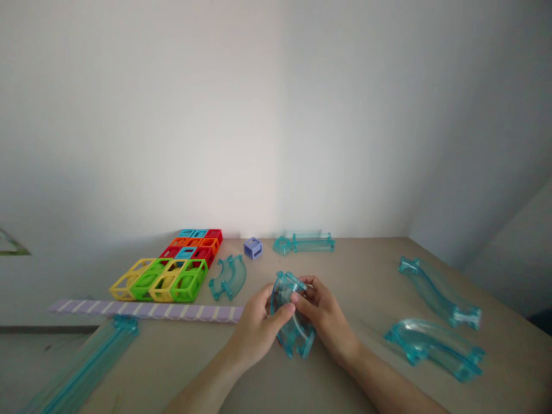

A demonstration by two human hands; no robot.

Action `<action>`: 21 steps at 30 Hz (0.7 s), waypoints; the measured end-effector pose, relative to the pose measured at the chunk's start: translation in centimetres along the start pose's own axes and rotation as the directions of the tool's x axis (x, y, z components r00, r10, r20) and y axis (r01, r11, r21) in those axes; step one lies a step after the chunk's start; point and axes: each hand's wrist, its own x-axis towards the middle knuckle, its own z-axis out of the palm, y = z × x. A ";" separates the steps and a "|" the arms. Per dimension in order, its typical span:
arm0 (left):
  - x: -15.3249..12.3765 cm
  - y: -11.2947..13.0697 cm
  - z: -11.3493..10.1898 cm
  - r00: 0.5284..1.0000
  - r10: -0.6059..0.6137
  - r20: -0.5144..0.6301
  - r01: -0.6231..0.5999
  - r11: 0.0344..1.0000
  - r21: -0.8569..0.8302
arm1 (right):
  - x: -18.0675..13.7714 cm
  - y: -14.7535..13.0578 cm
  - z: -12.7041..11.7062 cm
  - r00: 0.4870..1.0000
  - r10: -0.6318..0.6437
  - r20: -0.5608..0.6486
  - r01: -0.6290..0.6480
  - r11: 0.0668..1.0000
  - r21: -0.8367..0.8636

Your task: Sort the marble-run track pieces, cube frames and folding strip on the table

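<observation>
Both my hands grip a clear teal curved track piece [290, 333] in the middle of the view, above the table. My left hand [263, 316] wraps its left side, thumb pressed on the front. On the right side, my right hand [323, 316] closes round it, thumb also on the front and fingers partly hidden behind. Another curved teal track piece [235, 279] lies flat beyond my left hand. A long lilac strip with white stripes [172, 311] runs across the table up to my left hand.
Colourful open-frame cubes [172, 270] stand in rows at the back left. By the wall are a small purple cube [253, 248] and a straight teal piece [313, 242]. Two teal tracks, one wavy [435, 290] and one curved [435, 342], lie right. A long teal piece [81, 368] sits front left.
</observation>
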 end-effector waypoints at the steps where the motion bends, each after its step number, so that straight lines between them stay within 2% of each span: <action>1: 0.1 0.0 -0.1 1.000 0.003 -0.006 -0.003 1.000 -0.012 | 0.1 0.1 0.0 1.000 0.007 0.012 -0.007 1.000 -0.020; 5: 0.4 -0.1 -0.4 0.997 -0.025 -0.067 0.020 0.996 -0.085 | -0.1 0.1 0.3 0.993 0.026 0.119 -0.017 0.997 -0.070; 9: 0.8 -0.5 -0.9 0.981 -0.065 -0.181 0.052 0.996 -0.074 | -0.5 0.2 0.7 0.966 0.093 0.240 -0.078 0.994 -0.072; 12: 1.2 -0.8 -1.6 0.961 -0.073 -0.268 0.060 0.997 -0.058 | -0.5 0.5 0.7 0.963 0.116 0.244 -0.097 0.991 -0.088; 14: 1.4 -0.9 -2.3 0.935 -0.079 -0.345 0.065 0.996 -0.053 | -0.4 0.7 0.6 0.964 0.136 0.230 -0.118 0.989 -0.090; 17: 1.8 -1.1 -3.7 0.870 -0.062 -0.490 0.064 0.998 -0.013 | -0.1 1.2 0.5 0.965 0.141 0.219 -0.128 0.989 -0.072; 21: 2.9 -1.2 -6.3 0.810 0.007 -0.586 0.117 0.978 0.174 | 0.4 1.7 0.5 0.977 0.089 0.193 -0.079 0.995 -0.056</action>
